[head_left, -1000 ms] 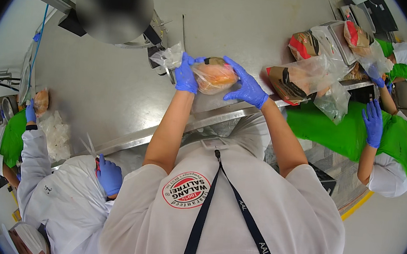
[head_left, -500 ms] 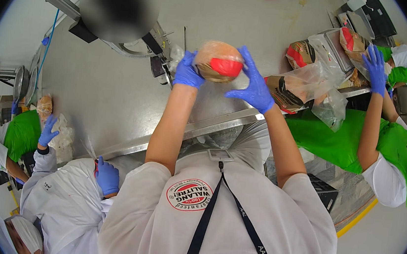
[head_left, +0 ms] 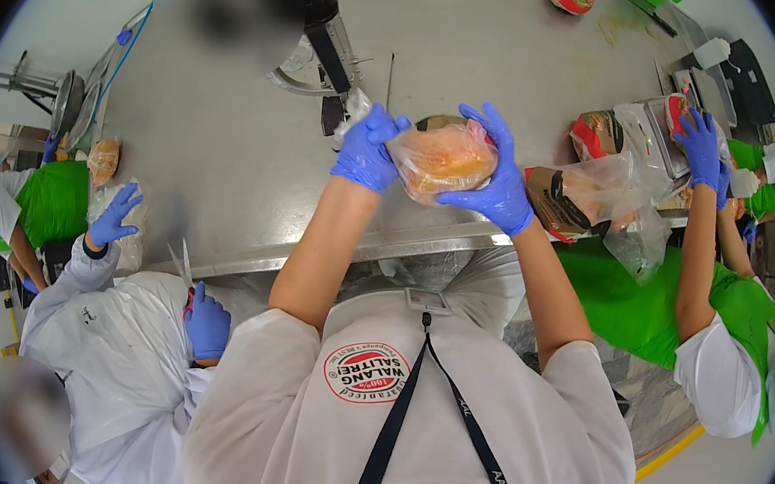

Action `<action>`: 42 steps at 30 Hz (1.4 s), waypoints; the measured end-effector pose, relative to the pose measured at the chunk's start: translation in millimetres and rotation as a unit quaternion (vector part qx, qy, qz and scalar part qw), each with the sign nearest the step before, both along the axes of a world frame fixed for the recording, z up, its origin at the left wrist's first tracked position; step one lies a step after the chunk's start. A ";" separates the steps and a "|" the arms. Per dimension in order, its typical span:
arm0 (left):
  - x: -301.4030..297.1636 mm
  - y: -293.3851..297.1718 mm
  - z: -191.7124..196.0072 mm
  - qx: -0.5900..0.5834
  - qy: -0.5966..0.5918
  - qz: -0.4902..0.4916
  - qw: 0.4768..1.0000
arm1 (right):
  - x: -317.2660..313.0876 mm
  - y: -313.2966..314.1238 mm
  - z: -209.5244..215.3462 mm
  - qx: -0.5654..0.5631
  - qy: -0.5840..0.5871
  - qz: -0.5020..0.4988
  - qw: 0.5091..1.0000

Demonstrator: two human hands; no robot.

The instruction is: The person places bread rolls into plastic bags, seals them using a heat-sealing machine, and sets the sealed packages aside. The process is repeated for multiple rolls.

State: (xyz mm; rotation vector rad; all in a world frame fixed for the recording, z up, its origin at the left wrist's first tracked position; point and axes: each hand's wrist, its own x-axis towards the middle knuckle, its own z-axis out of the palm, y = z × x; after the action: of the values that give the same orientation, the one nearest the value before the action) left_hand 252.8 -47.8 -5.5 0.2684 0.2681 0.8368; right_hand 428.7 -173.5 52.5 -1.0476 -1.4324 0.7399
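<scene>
A rounded, bagged ham (head_left: 443, 158) is held between my hands above the steel table, its orange-brown side showing through clear plastic. My left hand (head_left: 371, 150), in a blue glove, is closed on the gathered left end of the bag; loose plastic sticks out beyond its fingers. The gloved right hand (head_left: 498, 180) cups the opposite side, thumb below and fingers above. A brown and red label shows partly on the ham's far side. Just past my left hand stands a dark metal bench machine (head_left: 330, 66) with a curved arm.
Several bagged hams with brown and red labels (head_left: 557, 198) lie at the right beside a scale (head_left: 668, 134). A co-worker's gloved hand (head_left: 697, 142) handles another there. At left, a person in white holds scissors (head_left: 185, 263). A knife (head_left: 656, 20) lies far right.
The ham has turned, so its red label has given way to the orange-brown side. It has come slightly nearer and to the right. My left hand has closed on the bag's end.
</scene>
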 end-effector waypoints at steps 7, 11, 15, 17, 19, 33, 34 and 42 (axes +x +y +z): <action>-8.8 -20.4 6.9 0.039 0.010 0.018 0.999 | -16.8 -2.5 -52.9 -0.300 0.640 0.194 0.680; -25.2 -23.2 1.0 0.304 0.348 0.183 0.868 | -64.3 9.0 -57.8 -0.261 0.717 0.139 0.631; -64.0 -3.9 -15.2 0.271 0.438 0.075 0.854 | -68.4 32.7 -71.5 -0.282 0.697 0.165 0.639; -73.6 8.7 -30.7 0.228 0.329 0.097 0.911 | -67.5 45.1 -74.0 -0.299 0.675 0.181 0.650; -72.5 21.5 -32.9 0.197 0.263 0.111 0.938 | -59.9 66.4 -77.4 -0.312 0.660 0.181 0.659; -54.0 69.5 -83.9 0.319 0.645 0.291 0.630 | -21.6 145.9 -134.8 -0.385 0.618 0.185 0.660; -53.8 68.1 -86.7 0.285 0.612 0.291 0.678 | -21.8 143.8 -137.2 -0.389 0.624 0.179 0.653; -57.0 76.2 -74.6 0.102 0.475 0.213 0.848 | -40.3 145.1 -140.7 -0.321 0.659 0.178 0.657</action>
State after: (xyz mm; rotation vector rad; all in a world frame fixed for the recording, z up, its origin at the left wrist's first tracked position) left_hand 195.9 28.4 -80.1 0.8467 1.2110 1.1251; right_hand 388.4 -28.4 -88.2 -0.3740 -0.0061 1.8698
